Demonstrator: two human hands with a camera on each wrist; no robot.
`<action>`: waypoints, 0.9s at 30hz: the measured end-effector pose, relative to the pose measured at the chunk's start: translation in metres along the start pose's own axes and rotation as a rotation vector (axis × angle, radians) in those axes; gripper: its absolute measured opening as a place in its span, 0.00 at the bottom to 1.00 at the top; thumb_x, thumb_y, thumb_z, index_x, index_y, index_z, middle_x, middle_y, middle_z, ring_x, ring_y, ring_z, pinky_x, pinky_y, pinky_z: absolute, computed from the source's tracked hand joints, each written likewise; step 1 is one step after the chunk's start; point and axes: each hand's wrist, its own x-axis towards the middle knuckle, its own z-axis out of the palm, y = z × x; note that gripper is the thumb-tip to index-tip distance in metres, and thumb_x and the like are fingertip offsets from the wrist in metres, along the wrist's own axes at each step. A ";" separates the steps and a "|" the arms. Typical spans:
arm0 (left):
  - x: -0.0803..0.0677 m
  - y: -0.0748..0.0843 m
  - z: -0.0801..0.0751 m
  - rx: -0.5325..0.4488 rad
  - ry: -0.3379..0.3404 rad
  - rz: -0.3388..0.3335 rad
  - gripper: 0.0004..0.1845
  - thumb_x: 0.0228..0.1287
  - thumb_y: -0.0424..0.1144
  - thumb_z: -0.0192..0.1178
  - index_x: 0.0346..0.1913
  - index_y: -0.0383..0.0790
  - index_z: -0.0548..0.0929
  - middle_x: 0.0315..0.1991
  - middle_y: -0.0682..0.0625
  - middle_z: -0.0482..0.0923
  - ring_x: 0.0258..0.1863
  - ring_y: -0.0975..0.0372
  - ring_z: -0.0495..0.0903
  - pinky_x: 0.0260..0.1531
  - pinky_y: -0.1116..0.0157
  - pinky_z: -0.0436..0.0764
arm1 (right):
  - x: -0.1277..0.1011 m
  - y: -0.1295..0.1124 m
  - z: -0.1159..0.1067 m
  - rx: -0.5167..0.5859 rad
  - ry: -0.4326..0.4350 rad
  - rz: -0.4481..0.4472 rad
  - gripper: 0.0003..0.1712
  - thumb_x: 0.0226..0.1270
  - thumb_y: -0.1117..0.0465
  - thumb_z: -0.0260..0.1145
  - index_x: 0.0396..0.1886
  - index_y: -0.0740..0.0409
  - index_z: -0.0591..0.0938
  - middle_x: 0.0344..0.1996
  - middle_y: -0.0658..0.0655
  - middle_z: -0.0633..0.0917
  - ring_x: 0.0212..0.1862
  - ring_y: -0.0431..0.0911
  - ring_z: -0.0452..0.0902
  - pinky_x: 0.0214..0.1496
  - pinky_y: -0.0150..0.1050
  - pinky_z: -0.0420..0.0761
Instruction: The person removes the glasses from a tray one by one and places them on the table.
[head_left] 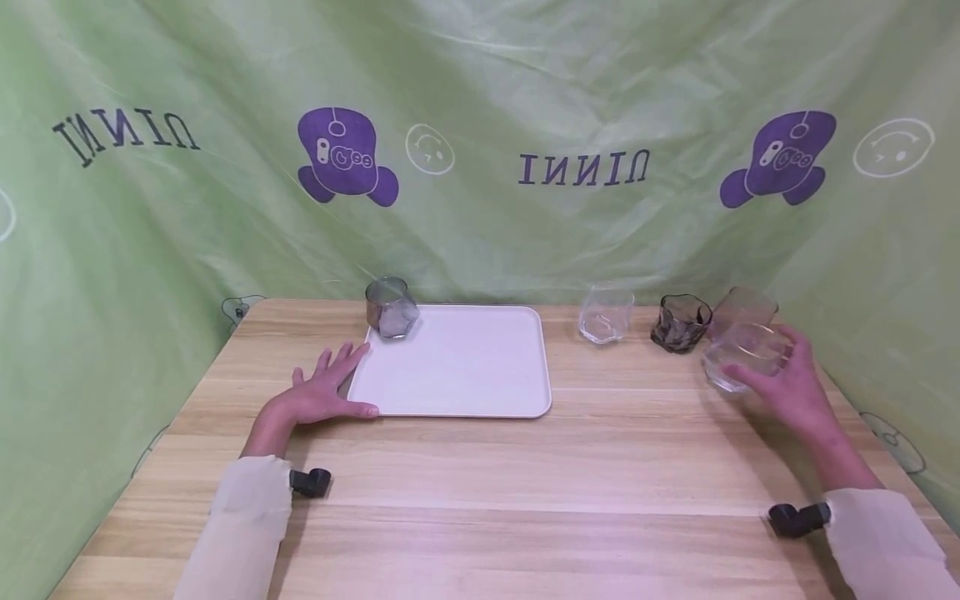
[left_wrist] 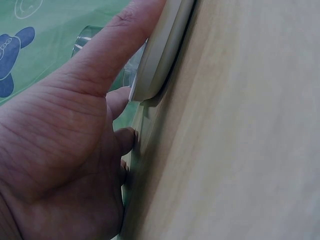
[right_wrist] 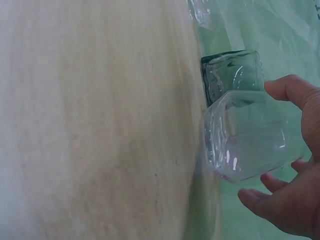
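In the head view my left hand [head_left: 322, 398] lies at the left edge of a white rectangular tray [head_left: 457, 362], fingers spread and thumb at its near left corner. The left wrist view shows that thumb against the tray rim [left_wrist: 160, 55]. A grey-tinted glass [head_left: 392, 308] stands at the tray's far left corner. On the right my right hand [head_left: 798, 387] holds a clear faceted glass [head_left: 742, 354], thumb on one side and fingers round the other. Behind it is a pinkish-brown tinted glass [head_left: 742, 307], partly hidden. A dark wavy glass [head_left: 681, 323] stands left of it.
Another clear glass [head_left: 606, 315] stands between the tray and the dark glass, near the back of the wooden table [head_left: 480, 500]. A green printed curtain [head_left: 465, 233] hangs right behind the table and along both sides.
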 end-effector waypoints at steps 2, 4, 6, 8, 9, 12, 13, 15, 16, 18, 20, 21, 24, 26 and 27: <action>-0.001 0.000 0.000 -0.003 0.004 0.004 0.65 0.55 0.65 0.73 0.84 0.45 0.44 0.82 0.31 0.31 0.77 0.32 0.25 0.60 0.24 0.22 | -0.002 -0.003 0.000 -0.002 0.024 -0.009 0.67 0.70 0.47 0.72 0.82 0.59 0.30 0.76 0.82 0.43 0.72 0.82 0.44 0.66 0.79 0.52; -0.002 0.001 -0.001 -0.002 0.006 0.002 0.65 0.55 0.64 0.73 0.84 0.45 0.44 0.82 0.32 0.32 0.77 0.33 0.25 0.60 0.24 0.22 | -0.004 -0.008 -0.001 -0.008 0.049 -0.015 0.67 0.70 0.47 0.72 0.82 0.60 0.31 0.77 0.81 0.41 0.73 0.82 0.41 0.67 0.79 0.49; -0.002 0.002 -0.001 0.000 0.004 -0.003 0.65 0.55 0.64 0.74 0.84 0.45 0.44 0.82 0.32 0.31 0.77 0.33 0.25 0.60 0.24 0.22 | -0.005 -0.012 -0.001 -0.021 0.066 -0.017 0.66 0.70 0.47 0.72 0.82 0.61 0.31 0.77 0.80 0.40 0.73 0.82 0.40 0.68 0.79 0.47; -0.002 0.002 -0.001 0.005 0.001 -0.009 0.65 0.55 0.64 0.74 0.84 0.46 0.44 0.82 0.32 0.31 0.77 0.33 0.25 0.61 0.24 0.23 | -0.007 -0.018 -0.002 -0.033 0.085 -0.032 0.66 0.70 0.48 0.72 0.82 0.62 0.33 0.77 0.79 0.41 0.73 0.81 0.40 0.69 0.78 0.46; -0.002 0.003 -0.001 0.005 0.000 -0.009 0.65 0.55 0.64 0.74 0.84 0.45 0.44 0.82 0.32 0.31 0.77 0.33 0.26 0.61 0.24 0.23 | -0.007 -0.021 -0.002 -0.041 0.094 -0.044 0.65 0.70 0.48 0.72 0.82 0.63 0.34 0.78 0.79 0.41 0.74 0.81 0.40 0.69 0.78 0.45; -0.002 0.003 0.000 0.009 -0.003 -0.012 0.65 0.55 0.64 0.74 0.84 0.45 0.45 0.82 0.33 0.31 0.77 0.33 0.26 0.61 0.24 0.24 | -0.008 -0.030 -0.003 -0.053 0.126 -0.090 0.62 0.70 0.52 0.72 0.82 0.64 0.37 0.78 0.78 0.43 0.75 0.78 0.39 0.72 0.75 0.42; -0.002 0.003 0.000 0.008 -0.003 -0.012 0.65 0.55 0.64 0.74 0.84 0.45 0.45 0.82 0.33 0.32 0.77 0.33 0.26 0.61 0.24 0.24 | -0.008 -0.033 -0.003 -0.058 0.137 -0.108 0.61 0.70 0.53 0.73 0.82 0.65 0.38 0.78 0.78 0.44 0.75 0.78 0.39 0.73 0.73 0.42; -0.002 0.003 0.000 0.007 -0.002 -0.011 0.65 0.54 0.64 0.74 0.84 0.45 0.45 0.82 0.33 0.32 0.77 0.33 0.26 0.61 0.24 0.24 | -0.008 -0.039 -0.003 -0.062 0.148 -0.135 0.60 0.70 0.55 0.73 0.82 0.65 0.40 0.78 0.77 0.44 0.76 0.77 0.39 0.74 0.72 0.40; -0.002 0.002 0.001 0.010 -0.001 -0.013 0.65 0.54 0.65 0.73 0.84 0.45 0.45 0.82 0.33 0.32 0.77 0.33 0.26 0.61 0.24 0.24 | -0.008 -0.042 -0.002 -0.062 0.145 -0.148 0.59 0.69 0.56 0.73 0.83 0.65 0.41 0.78 0.77 0.45 0.76 0.76 0.40 0.74 0.72 0.40; -0.002 0.002 0.001 0.009 0.000 -0.015 0.65 0.55 0.65 0.73 0.84 0.45 0.45 0.82 0.33 0.31 0.78 0.34 0.26 0.61 0.24 0.23 | -0.008 -0.047 0.000 -0.063 0.133 -0.174 0.59 0.69 0.57 0.74 0.83 0.64 0.43 0.78 0.76 0.47 0.76 0.76 0.41 0.74 0.72 0.41; -0.002 0.001 0.001 0.009 -0.001 -0.014 0.65 0.55 0.65 0.73 0.84 0.45 0.44 0.82 0.33 0.31 0.77 0.34 0.25 0.61 0.24 0.23 | -0.009 -0.053 0.003 -0.069 0.117 -0.194 0.59 0.67 0.58 0.75 0.83 0.64 0.45 0.78 0.76 0.49 0.76 0.75 0.43 0.74 0.72 0.42; -0.001 0.000 0.001 0.011 -0.001 -0.015 0.65 0.55 0.66 0.72 0.84 0.45 0.44 0.82 0.33 0.31 0.77 0.34 0.25 0.61 0.25 0.23 | -0.009 -0.056 0.004 -0.068 0.107 -0.204 0.59 0.67 0.59 0.75 0.83 0.64 0.46 0.78 0.76 0.50 0.76 0.75 0.44 0.73 0.73 0.43; 0.000 -0.001 0.001 0.013 -0.003 -0.016 0.65 0.55 0.66 0.72 0.84 0.45 0.44 0.82 0.33 0.31 0.77 0.34 0.25 0.61 0.25 0.22 | -0.010 -0.064 0.011 -0.079 0.088 -0.229 0.59 0.65 0.59 0.77 0.83 0.65 0.48 0.76 0.78 0.53 0.73 0.76 0.49 0.71 0.75 0.51; 0.000 0.000 0.000 0.014 -0.004 -0.015 0.65 0.55 0.66 0.72 0.84 0.45 0.44 0.82 0.33 0.31 0.77 0.34 0.25 0.61 0.25 0.22 | -0.012 -0.068 0.015 -0.085 0.076 -0.246 0.58 0.64 0.59 0.77 0.82 0.65 0.49 0.75 0.79 0.55 0.70 0.77 0.54 0.67 0.77 0.56; -0.001 0.000 0.000 0.014 -0.004 -0.015 0.65 0.55 0.66 0.72 0.84 0.46 0.44 0.82 0.33 0.30 0.77 0.34 0.25 0.61 0.25 0.22 | -0.012 -0.070 0.018 -0.086 0.071 -0.261 0.58 0.64 0.59 0.78 0.82 0.66 0.51 0.73 0.80 0.57 0.68 0.77 0.56 0.64 0.78 0.59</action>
